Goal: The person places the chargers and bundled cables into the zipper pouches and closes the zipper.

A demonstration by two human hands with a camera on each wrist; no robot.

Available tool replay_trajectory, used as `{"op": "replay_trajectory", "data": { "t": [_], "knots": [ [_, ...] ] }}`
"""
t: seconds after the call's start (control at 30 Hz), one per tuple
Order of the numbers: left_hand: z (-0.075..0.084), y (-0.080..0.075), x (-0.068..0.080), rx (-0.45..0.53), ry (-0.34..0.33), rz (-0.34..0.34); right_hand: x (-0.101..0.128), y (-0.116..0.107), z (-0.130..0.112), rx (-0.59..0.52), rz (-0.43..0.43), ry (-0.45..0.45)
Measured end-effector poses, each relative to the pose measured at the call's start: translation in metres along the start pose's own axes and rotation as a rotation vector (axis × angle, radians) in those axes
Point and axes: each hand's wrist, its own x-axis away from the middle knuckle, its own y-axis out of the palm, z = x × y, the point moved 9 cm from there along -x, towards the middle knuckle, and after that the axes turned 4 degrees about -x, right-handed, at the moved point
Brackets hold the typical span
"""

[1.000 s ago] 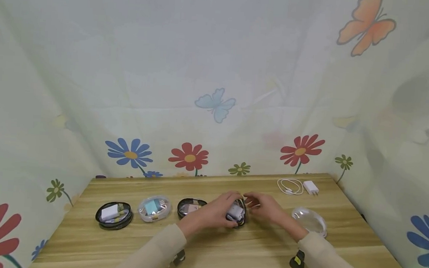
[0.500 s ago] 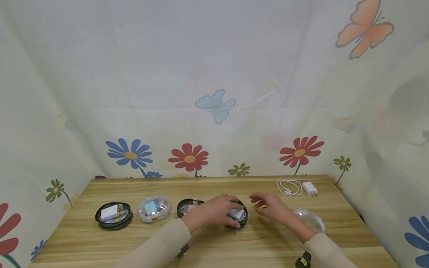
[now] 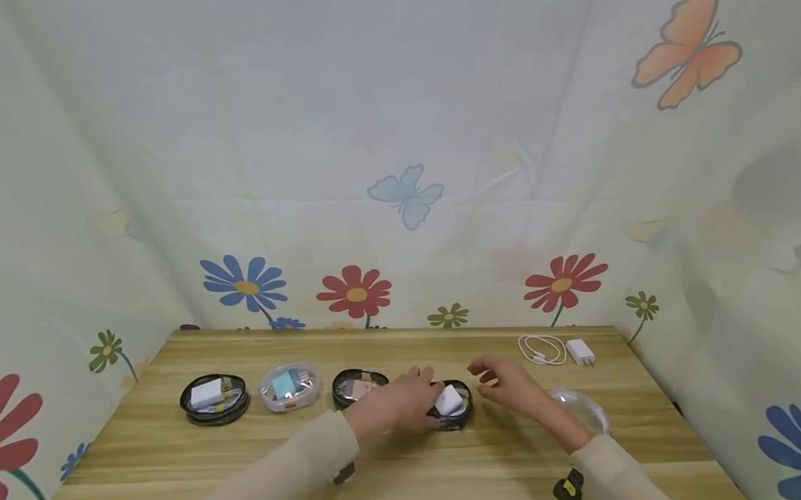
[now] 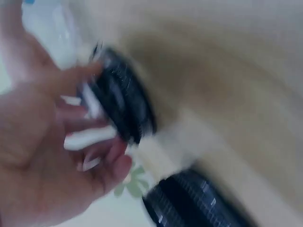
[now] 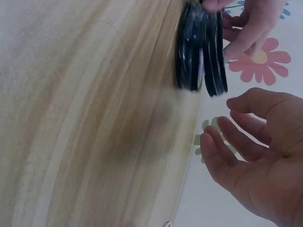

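A round black-rimmed clear case (image 3: 468, 404) holding a white charger (image 3: 450, 401) lies at the table's middle. My left hand (image 3: 402, 401) is at its left edge, fingers loosely bent. In the blurred left wrist view, its thumb overlaps the black case (image 4: 124, 97), with the other fingers spread beyond. My right hand (image 3: 512, 388) hovers to the right, apart from the case, with relaxed fingers and nothing in it. The right wrist view has this right hand (image 5: 265, 151) beside the black case (image 5: 189, 56), whose two black rings show a narrow gap.
To the left stand a black case with a pink charger (image 3: 361, 388), a clear case with a teal charger (image 3: 286, 384) and a black case with a white charger (image 3: 206, 395). A transparent case (image 3: 599, 413), white cable (image 3: 560, 349) and white charger (image 3: 580, 352) are at the right.
The case has gone from tilted to lying flatter and has shifted slightly right. My left hand has slid left off its top. My right hand has drawn a little away from the case.
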Motion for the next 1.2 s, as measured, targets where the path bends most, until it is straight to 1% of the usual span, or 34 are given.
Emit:
{"op": "replay_trajectory", "data": {
  "t": [0.1, 0.2, 0.23, 0.3, 0.37, 0.47, 0.53, 0.63, 0.8, 0.87, 0.9, 0.97, 1.1, 1.2],
  "knots": [
    [0.000, -0.001, -0.002, -0.058, -0.087, 0.121, 0.001, 0.001, 0.002, 0.029, 0.007, 0.015],
    [-0.003, -0.002, -0.003, -0.064, -0.161, 0.210, 0.002, 0.004, 0.004, 0.080, 0.022, 0.034],
    [-0.003, -0.002, -0.003, -0.067, -0.168, 0.230, 0.002, 0.006, 0.004, 0.110, 0.025, 0.035],
    [0.000, -0.005, -0.003, -0.062, -0.152, 0.251, 0.003, 0.009, 0.001, 0.197, 0.036, 0.012],
    [0.005, -0.006, -0.003, -0.058, -0.099, 0.267, 0.005, 0.013, -0.003, 0.305, 0.051, -0.019],
    [0.014, -0.004, -0.003, -0.061, -0.003, 0.262, 0.008, 0.019, -0.010, 0.439, 0.091, -0.074],
    [0.017, -0.001, -0.003, -0.053, 0.030, 0.246, 0.009, 0.024, -0.013, 0.479, 0.117, -0.093],
    [0.019, 0.002, -0.003, -0.031, 0.032, 0.222, 0.009, 0.029, -0.015, 0.483, 0.162, -0.077],
    [0.022, 0.000, -0.006, -0.029, 0.004, 0.207, 0.009, 0.029, -0.012, 0.482, 0.275, 0.030],
    [0.022, -0.001, -0.006, -0.035, -0.006, 0.206, 0.010, 0.027, -0.012, 0.495, 0.307, 0.043],
    [0.022, -0.001, -0.006, -0.034, -0.010, 0.208, 0.009, 0.028, -0.012, 0.505, 0.307, 0.033],
    [0.022, -0.001, -0.006, -0.035, -0.014, 0.206, 0.009, 0.030, -0.012, 0.518, 0.281, 0.000],
    [0.021, -0.001, -0.007, -0.029, -0.015, 0.194, 0.009, 0.038, -0.013, 0.552, 0.190, -0.083],
    [0.021, 0.000, -0.008, -0.017, -0.018, 0.176, 0.010, 0.038, -0.018, 0.582, 0.178, -0.151]
  ]
}}
